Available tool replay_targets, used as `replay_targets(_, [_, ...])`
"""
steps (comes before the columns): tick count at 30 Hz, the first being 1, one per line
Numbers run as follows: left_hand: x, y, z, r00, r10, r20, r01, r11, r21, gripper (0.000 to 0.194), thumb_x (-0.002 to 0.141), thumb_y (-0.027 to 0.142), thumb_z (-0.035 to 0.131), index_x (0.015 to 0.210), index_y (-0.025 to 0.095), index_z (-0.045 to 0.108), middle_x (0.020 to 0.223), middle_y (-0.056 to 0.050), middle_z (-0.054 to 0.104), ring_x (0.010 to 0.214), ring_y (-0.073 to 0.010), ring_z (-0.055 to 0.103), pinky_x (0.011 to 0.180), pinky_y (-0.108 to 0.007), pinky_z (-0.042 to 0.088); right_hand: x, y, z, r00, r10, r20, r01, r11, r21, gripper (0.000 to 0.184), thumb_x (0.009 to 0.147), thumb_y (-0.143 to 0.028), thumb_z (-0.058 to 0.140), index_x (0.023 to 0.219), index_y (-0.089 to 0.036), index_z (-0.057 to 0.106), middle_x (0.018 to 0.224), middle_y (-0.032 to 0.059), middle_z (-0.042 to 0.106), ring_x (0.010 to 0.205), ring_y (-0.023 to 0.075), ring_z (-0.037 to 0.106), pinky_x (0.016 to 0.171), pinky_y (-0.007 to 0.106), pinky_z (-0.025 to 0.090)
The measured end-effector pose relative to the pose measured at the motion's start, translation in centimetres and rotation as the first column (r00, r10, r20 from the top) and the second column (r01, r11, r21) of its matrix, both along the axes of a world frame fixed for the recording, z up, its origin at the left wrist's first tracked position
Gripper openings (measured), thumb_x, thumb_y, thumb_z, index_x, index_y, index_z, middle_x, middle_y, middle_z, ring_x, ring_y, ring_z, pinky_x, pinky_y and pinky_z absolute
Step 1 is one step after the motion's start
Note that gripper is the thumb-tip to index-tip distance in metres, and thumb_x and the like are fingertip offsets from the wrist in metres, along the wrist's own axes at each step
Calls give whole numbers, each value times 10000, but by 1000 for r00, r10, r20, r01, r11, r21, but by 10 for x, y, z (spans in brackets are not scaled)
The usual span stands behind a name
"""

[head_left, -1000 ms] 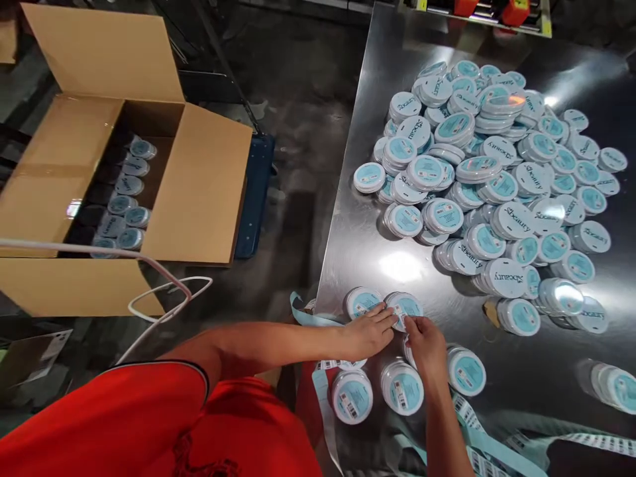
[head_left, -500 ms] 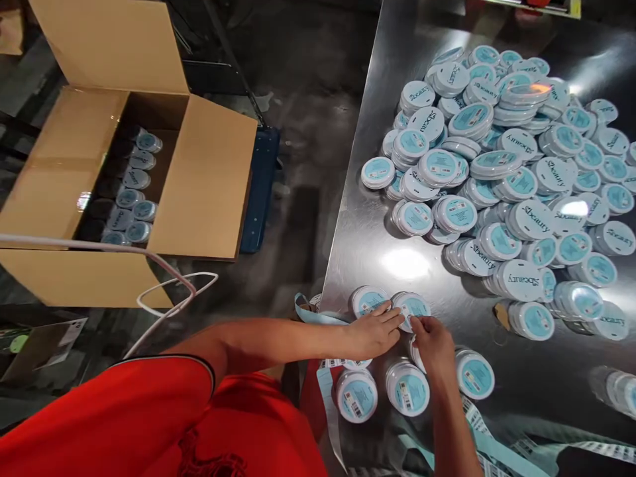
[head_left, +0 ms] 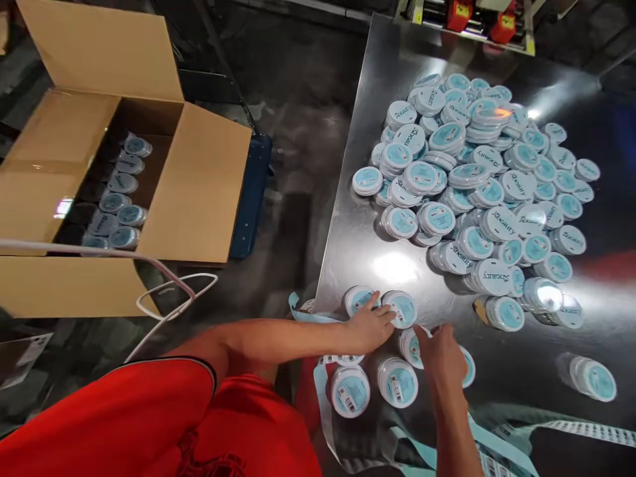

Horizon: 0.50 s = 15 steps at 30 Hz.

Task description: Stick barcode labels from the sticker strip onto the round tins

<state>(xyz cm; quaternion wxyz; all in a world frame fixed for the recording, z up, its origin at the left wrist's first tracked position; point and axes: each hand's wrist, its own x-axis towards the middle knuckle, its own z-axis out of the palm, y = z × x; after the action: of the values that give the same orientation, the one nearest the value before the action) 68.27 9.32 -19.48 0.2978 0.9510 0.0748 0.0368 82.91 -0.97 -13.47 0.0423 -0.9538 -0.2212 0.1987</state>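
While the left hand [head_left: 368, 329] lies spread, gripping nothing, fingertips against a barcoded cosmetic jar [head_left: 406, 310] near the left edge of the steel table [head_left: 348, 255], the right hand [head_left: 441, 351], its grip indeterminable, is above the table's near side. Smoothing the barcode appears the step in hand; the next move plausibly calls for the label strip [head_left: 501, 449] along the table's near edge.
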Motion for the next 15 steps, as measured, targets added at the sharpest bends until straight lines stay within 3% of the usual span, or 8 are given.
replay_targets(2, [-3, 10, 18, 993, 107, -39, -114, 947, -302, 147, 956, 230, 617, 947, 120, 713, 1029, -93, 755, 1050, -221, 669, 1072, -424, 464, -15, -12, 17, 984, -22, -179, 66, 968, 244, 482, 754, -675, 543, 916, -223, 584, 860, 139, 715, 777, 303, 662, 660, 408, 482])
replay_targets(3, [-6, 12, 28, 982, 174, -77, -190, 864, -467, 180, 963, 277, 611, 917, 127, 699, 908, -58, 740, 937, -187, 670, 960, -350, 511, -26, -18, 25, 952, -16, -305, 129, 925, 356, 490, 750, -673, 560, 937, -222, 603, 904, 122, 720, 799, 285, 664, 668, 393, 498])
replay_targets(5, [-11, 12, 44, 953, 252, -167, -292, 621, -727, 237, 950, 334, 615, 833, 133, 658, 737, 1, 651, 754, -135, 611, 725, -244, 493, -47, -31, 37, 863, 7, -505, 267, 842, 468, 487, 741, -656, 622, 953, -218, 644, 884, 80, 713, 775, 250, 650, 657, 363, 512])
replay_targets(7, [-16, 3, 54, 950, 228, -214, -294, 421, -858, 282, 917, 360, 642, 752, 132, 610, 661, 33, 559, 669, -108, 538, 615, -214, 417, -65, -44, 42, 821, -9, -571, 349, 800, 488, 422, 752, -618, 659, 882, -217, 662, 737, 31, 663, 682, 216, 601, 629, 346, 495])
replay_targets(8, [-18, -3, 57, 953, 201, -225, -287, 365, -886, 291, 898, 372, 661, 746, 131, 601, 653, 39, 540, 659, -104, 520, 603, -215, 399, -71, -51, 43, 820, -27, -572, 370, 788, 492, 390, 758, -602, 667, 832, -219, 658, 663, 9, 623, 641, 202, 571, 619, 340, 484])
replay_targets(10, [-21, -16, 59, 956, 156, -248, -286, 320, -903, 271, 862, 387, 703, 875, 126, 634, 691, 41, 560, 669, -107, 518, 609, -220, 395, -80, -65, 41, 821, -64, -568, 407, 763, 502, 350, 770, -580, 666, 770, -231, 645, 599, -11, 574, 614, 191, 541, 608, 332, 469])
replay_targets(12, [-22, -28, 59, 956, 127, -263, -291, 325, -900, 354, 807, 338, 756, 1066, 130, 635, 759, 40, 598, 694, -112, 534, 626, -223, 406, -85, -79, 36, 816, -92, -570, 439, 741, 509, 326, 774, -570, 663, 748, -246, 639, 608, -11, 576, 619, 194, 537, 601, 333, 470])
replay_targets(15, [-17, -42, 63, 953, 121, -278, -303, 360, -882, 220, 783, 210, 729, 972, 127, 652, 741, 51, 568, 695, -103, 512, 639, -219, 401, -86, -98, 29, 802, -122, -585, 477, 720, 504, 318, 780, -577, 658, 750, -260, 641, 633, 0, 592, 624, 207, 547, 596, 350, 489])
